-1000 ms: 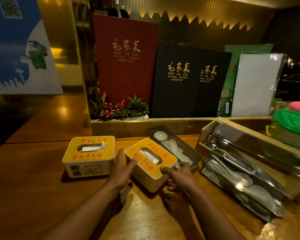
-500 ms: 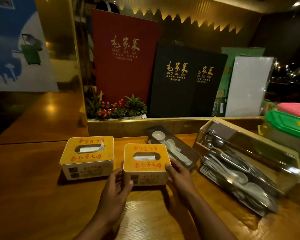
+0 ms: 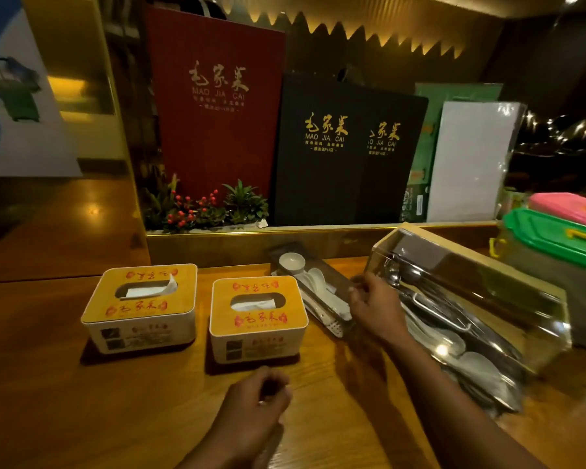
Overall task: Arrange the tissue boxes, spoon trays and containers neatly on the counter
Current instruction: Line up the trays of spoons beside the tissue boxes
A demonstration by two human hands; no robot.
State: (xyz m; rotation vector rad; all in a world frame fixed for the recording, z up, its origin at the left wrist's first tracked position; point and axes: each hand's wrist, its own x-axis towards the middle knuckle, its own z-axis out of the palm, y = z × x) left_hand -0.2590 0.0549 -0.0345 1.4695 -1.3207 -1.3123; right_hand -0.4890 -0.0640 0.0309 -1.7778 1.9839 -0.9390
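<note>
Two yellow-topped tissue boxes stand side by side on the wooden counter [image 3: 82, 418], the left tissue box [image 3: 141, 308] and the right tissue box [image 3: 257, 319], both squared to the front. Behind them a small dark spoon tray [image 3: 313, 289] with white spoons lies at an angle. My right hand [image 3: 374, 304] rests at that tray's right edge, fingers touching it. My left hand [image 3: 254, 406] hovers loosely curled in front of the right tissue box, holding nothing. A large clear-lidded spoon tray [image 3: 471, 309] sits askew on the right.
Green-lidded container [image 3: 555, 238] and pink-lidded container [image 3: 569, 206] stand at the far right. Red and black menus [image 3: 325, 147] lean behind a gold ledge with a small plant [image 3: 210, 208]. A raised wooden shelf is at the left.
Both hands turned the right tissue box square beside the left one and let go. My right hand moved to the small spoon tray; my left hand drew back toward me.
</note>
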